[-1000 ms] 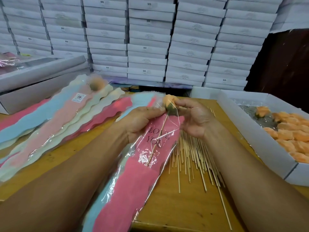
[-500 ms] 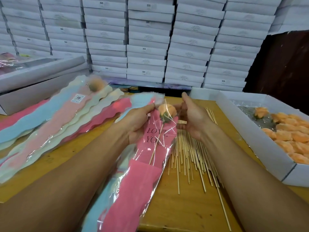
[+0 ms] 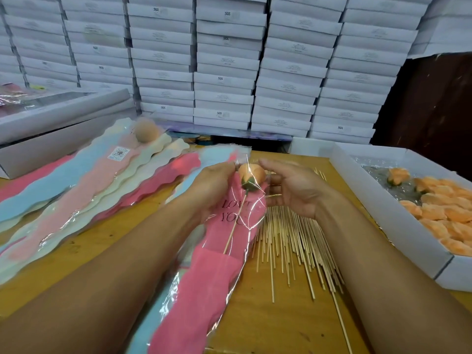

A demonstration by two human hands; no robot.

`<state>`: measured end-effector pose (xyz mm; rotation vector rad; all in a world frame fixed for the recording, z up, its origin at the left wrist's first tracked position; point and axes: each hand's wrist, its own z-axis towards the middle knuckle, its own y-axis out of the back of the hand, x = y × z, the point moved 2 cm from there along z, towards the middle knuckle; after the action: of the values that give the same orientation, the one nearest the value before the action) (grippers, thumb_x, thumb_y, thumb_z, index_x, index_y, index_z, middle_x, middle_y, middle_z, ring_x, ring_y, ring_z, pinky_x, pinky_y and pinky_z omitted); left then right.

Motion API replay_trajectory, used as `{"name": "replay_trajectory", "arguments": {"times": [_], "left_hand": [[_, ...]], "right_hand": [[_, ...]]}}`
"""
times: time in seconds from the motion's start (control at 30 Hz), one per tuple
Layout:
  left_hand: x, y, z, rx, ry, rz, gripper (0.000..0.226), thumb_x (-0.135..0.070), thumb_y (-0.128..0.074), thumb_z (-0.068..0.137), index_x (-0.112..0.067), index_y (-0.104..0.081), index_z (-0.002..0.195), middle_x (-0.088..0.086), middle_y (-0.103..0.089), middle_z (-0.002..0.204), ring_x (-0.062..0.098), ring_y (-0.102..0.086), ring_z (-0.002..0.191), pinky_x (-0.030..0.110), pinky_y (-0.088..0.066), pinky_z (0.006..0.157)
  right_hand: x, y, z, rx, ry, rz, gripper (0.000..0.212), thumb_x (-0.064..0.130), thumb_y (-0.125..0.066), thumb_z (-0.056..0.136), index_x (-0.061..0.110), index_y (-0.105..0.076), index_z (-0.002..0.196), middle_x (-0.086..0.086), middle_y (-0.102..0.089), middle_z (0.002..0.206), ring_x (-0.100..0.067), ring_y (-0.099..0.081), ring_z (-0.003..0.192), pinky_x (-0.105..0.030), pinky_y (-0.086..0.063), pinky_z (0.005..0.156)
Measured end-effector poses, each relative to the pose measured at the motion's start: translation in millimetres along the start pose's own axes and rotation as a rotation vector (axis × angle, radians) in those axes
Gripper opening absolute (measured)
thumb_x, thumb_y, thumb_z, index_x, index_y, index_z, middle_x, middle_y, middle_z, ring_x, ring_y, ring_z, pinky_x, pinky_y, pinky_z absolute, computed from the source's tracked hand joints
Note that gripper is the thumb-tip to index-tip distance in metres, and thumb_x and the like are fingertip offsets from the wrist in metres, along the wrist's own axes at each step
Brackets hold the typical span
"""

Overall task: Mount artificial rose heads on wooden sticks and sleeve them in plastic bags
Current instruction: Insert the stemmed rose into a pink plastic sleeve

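An orange rose head point(image 3: 251, 175) sits on a thin wooden stick point(image 3: 235, 226) inside a clear plastic bag point(image 3: 217, 277) with a pink liner printed "LOVE YOU". My left hand point(image 3: 212, 186) grips the bag's upper left edge beside the rose. At the bag's right edge is my right hand point(image 3: 293, 191), its fingers spread and its fingertips touching the film near the rose's top. The bag slants down towards me over the wooden table point(image 3: 268, 325).
A pile of loose sticks point(image 3: 293, 241) lies under my right hand. The white box point(image 3: 383, 215) on the right holds several orange rose heads point(image 3: 447, 215). Coloured bags point(image 3: 76, 190) fan out on the left, one with a rose point(image 3: 146, 131) inside. Stacked white boxes point(image 3: 229, 72) line the back.
The rose and stick have slid down inside the bag. My right hand has let go of the rose stem and opened beside the bag; my left hand has shifted up to the bag's edge.
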<state>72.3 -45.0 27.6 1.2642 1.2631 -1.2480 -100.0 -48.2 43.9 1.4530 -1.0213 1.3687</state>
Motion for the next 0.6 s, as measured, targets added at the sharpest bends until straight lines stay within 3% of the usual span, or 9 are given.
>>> {"name": "replay_trajectory", "arguments": {"times": [0.07, 0.1, 0.2, 0.33, 0.4, 0.43, 0.5, 0.6], "left_hand": [[1.4, 0.6, -1.7, -0.027, -0.006, 0.076, 0.026, -0.02, -0.046, 0.103, -0.01, -0.066, 0.088, 0.011, -0.06, 0.07, 0.019, -0.054, 0.054, 0.029, -0.045, 0.057], [2.4, -0.2, -2.2, -0.017, 0.017, 0.052, 0.025, -0.019, -0.047, 0.103, -0.007, -0.066, 0.092, 0.013, -0.061, 0.074, 0.019, -0.055, 0.054, 0.029, -0.046, 0.057], [1.9, -1.8, -3.0, 0.013, 0.133, -0.064, 0.024, -0.022, -0.053, 0.102, -0.004, -0.067, 0.094, 0.014, -0.064, 0.078, 0.02, -0.058, 0.059, 0.037, -0.05, 0.07], [-3.2, -3.5, -7.1, 0.117, 0.314, -0.25, 0.016, -0.027, -0.054, 0.102, -0.011, -0.059, 0.103, 0.012, -0.064, 0.091, 0.023, -0.062, 0.068, 0.04, -0.056, 0.082], [-4.2, -2.9, -7.9, 0.143, 0.345, -0.291, 0.019, -0.027, -0.052, 0.103, -0.01, -0.057, 0.098, 0.015, -0.061, 0.097, 0.025, -0.06, 0.075, 0.045, -0.052, 0.092], [-5.0, -3.4, -8.5, 0.155, 0.353, -0.311, 0.02, -0.027, -0.05, 0.104, -0.009, -0.057, 0.1, 0.017, -0.06, 0.098, 0.027, -0.059, 0.078, 0.045, -0.051, 0.09], [-6.4, -5.3, -9.1, 0.17, 0.353, -0.348, 0.024, -0.027, -0.045, 0.105, -0.007, -0.055, 0.116, 0.021, -0.055, 0.11, 0.033, -0.058, 0.091, 0.047, -0.049, 0.088], [-5.8, -6.5, -9.3, 0.184, 0.367, -0.383, 0.046, -0.027, -0.04, 0.107, 0.002, -0.046, 0.142, 0.023, -0.051, 0.125, 0.035, -0.049, 0.116, 0.051, -0.04, 0.111]], "right_hand": [[1.4, 1.2, -0.1, -0.003, 0.017, -0.021, 0.03, 0.031, -0.063, 0.097, 0.011, -0.07, 0.119, -0.004, -0.073, 0.086, -0.015, -0.069, 0.073, -0.035, -0.054, 0.066], [1.6, 1.3, -0.2, -0.008, 0.025, -0.023, 0.026, 0.027, -0.062, 0.098, 0.012, -0.07, 0.117, -0.003, -0.074, 0.087, -0.013, -0.069, 0.073, -0.034, -0.054, 0.064], [1.5, 0.7, -0.2, -0.062, 0.036, -0.008, 0.013, 0.018, -0.061, 0.098, 0.014, -0.072, 0.104, 0.002, -0.073, 0.081, -0.01, -0.065, 0.068, -0.028, -0.052, 0.055], [1.7, 1.9, -0.5, -0.131, 0.076, -0.011, 0.012, 0.013, -0.062, 0.096, 0.015, -0.073, 0.093, 0.006, -0.072, 0.074, -0.01, -0.06, 0.07, -0.025, -0.048, 0.053], [2.1, 2.4, -1.4, -0.124, 0.112, -0.006, 0.017, 0.018, -0.062, 0.097, 0.018, -0.075, 0.085, 0.006, -0.07, 0.073, -0.011, -0.059, 0.072, -0.027, -0.048, 0.058], [2.4, 2.3, -2.0, -0.116, 0.126, -0.009, 0.023, 0.025, -0.062, 0.097, 0.019, -0.076, 0.08, 0.006, -0.07, 0.074, -0.011, -0.059, 0.072, -0.029, -0.047, 0.061], [2.4, 2.3, -2.4, -0.114, 0.135, -0.029, 0.033, 0.039, -0.061, 0.097, 0.021, -0.078, 0.076, 0.005, -0.071, 0.077, -0.009, -0.062, 0.072, -0.031, -0.046, 0.065], [1.3, 1.5, -0.8, -0.133, 0.14, -0.058, 0.038, 0.051, -0.059, 0.096, 0.017, -0.076, 0.09, 0.003, -0.072, 0.077, -0.012, -0.064, 0.077, -0.035, -0.046, 0.073]]}}
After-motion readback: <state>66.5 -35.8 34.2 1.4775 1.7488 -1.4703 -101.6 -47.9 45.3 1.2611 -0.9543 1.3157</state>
